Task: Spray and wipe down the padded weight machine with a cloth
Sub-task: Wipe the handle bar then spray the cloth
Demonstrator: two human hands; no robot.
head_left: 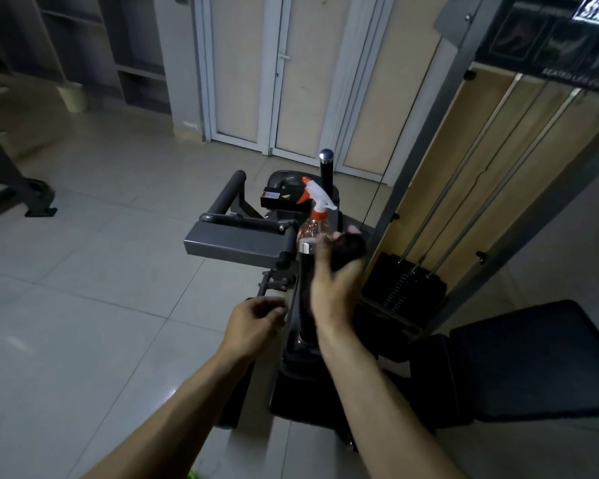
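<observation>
**A:** Where are your hands, measured from the black upright handle with the chrome cap (304,271)?

**B:** Your right hand (332,285) is raised just right of the handle, with its fingers closed round a bunched black cloth (351,248). Your left hand (253,323) sits low and just left of the handle. Its fingers are loosely curled and grasp nothing.

**A:** And the sprayer?

**B:** The clear pinkish plastic spray bottle with a white and orange trigger (313,219) stands upright just behind the handle. Your right fingertips overlap it, and I cannot tell whether they touch.

**A:** The machine?

**B:** Its black padded seat (533,357) lies right of the handle. The black weight stack (405,286) stands right of the handle and further back.
</observation>
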